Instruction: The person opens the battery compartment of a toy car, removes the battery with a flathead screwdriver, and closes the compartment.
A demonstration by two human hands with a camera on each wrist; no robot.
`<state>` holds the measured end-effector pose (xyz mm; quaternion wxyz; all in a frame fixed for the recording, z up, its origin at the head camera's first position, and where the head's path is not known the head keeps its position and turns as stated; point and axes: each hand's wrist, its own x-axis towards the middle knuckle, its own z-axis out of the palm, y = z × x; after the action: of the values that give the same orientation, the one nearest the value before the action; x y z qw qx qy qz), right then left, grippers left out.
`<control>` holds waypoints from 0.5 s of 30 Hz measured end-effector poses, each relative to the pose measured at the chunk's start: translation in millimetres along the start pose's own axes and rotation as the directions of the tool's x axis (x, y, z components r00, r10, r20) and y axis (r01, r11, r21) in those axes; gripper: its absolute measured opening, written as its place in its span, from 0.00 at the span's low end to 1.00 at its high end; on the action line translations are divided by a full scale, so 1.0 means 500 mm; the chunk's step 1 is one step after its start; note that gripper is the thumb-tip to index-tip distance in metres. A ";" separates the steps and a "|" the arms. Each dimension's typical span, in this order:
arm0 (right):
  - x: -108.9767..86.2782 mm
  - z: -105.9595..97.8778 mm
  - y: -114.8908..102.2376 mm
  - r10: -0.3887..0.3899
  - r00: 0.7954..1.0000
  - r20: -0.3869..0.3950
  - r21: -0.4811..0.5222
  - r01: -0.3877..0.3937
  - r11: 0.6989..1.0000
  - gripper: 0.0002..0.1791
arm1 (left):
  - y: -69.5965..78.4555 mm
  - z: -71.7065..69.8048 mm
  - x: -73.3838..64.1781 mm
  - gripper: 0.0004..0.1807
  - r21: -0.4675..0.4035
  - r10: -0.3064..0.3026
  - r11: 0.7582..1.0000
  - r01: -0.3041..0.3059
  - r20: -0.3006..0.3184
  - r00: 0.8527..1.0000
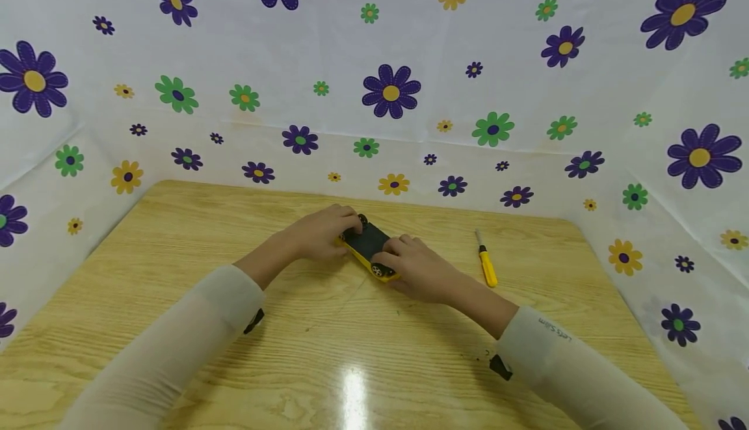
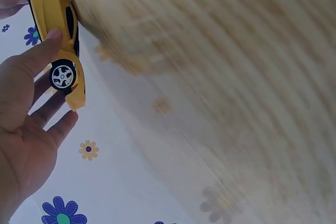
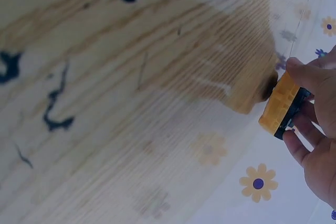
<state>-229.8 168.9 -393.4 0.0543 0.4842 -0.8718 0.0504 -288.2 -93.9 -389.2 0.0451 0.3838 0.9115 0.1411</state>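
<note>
A yellow toy car (image 1: 368, 242) lies upside down near the middle of the table, its black underside facing up and its wheels showing. My left hand (image 1: 325, 231) grips the car's far-left end, thumb on one side and fingers around the other. At the near-right end, my right hand (image 1: 422, 269) grips the car next to a silver-spoked wheel (image 1: 378, 270). The left wrist view gives the yellow side of the car (image 2: 52, 14) between thumb and fingers. In the right wrist view, the car's yellow and black end (image 3: 281, 106) sits between my right thumb and fingers.
A screwdriver (image 1: 487, 266) with a yellow handle lies to the right of the right hand, its tip pointing away. The wooden table (image 1: 328, 365) ends at a white cloth (image 1: 328, 46) with flower prints, which rises behind it and on both sides.
</note>
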 end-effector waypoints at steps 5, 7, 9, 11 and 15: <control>0.004 0.002 -0.009 -0.013 1.000 0.014 -0.036 0.014 0.999 0.26 | -0.005 0.003 0.006 0.18 -0.015 -0.002 1.000 0.002 0.003 1.000; 0.008 0.003 -0.013 -0.019 1.000 0.014 -0.056 0.020 0.998 0.26 | -0.008 0.003 0.009 0.18 -0.033 0.008 0.999 -0.008 0.000 1.000; 0.013 0.004 -0.019 -0.025 1.000 0.012 -0.071 0.026 0.997 0.26 | -0.010 0.002 0.012 0.18 -0.052 0.017 0.999 -0.017 -0.001 1.000; 0.017 0.003 -0.022 -0.031 0.999 0.013 -0.075 0.032 0.997 0.26 | -0.012 0.001 0.014 0.18 -0.063 0.024 0.998 -0.024 -0.001 1.000; 0.016 -0.006 -0.017 -0.024 1.000 0.009 -0.068 0.024 0.997 0.27 | -0.012 0.000 0.016 0.17 -0.101 0.038 0.994 -0.038 0.000 0.999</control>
<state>-226.7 158.3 -389.2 0.0679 0.4928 -0.8673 0.0179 -298.1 -92.0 -390.6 0.0626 0.3982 0.8957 0.1878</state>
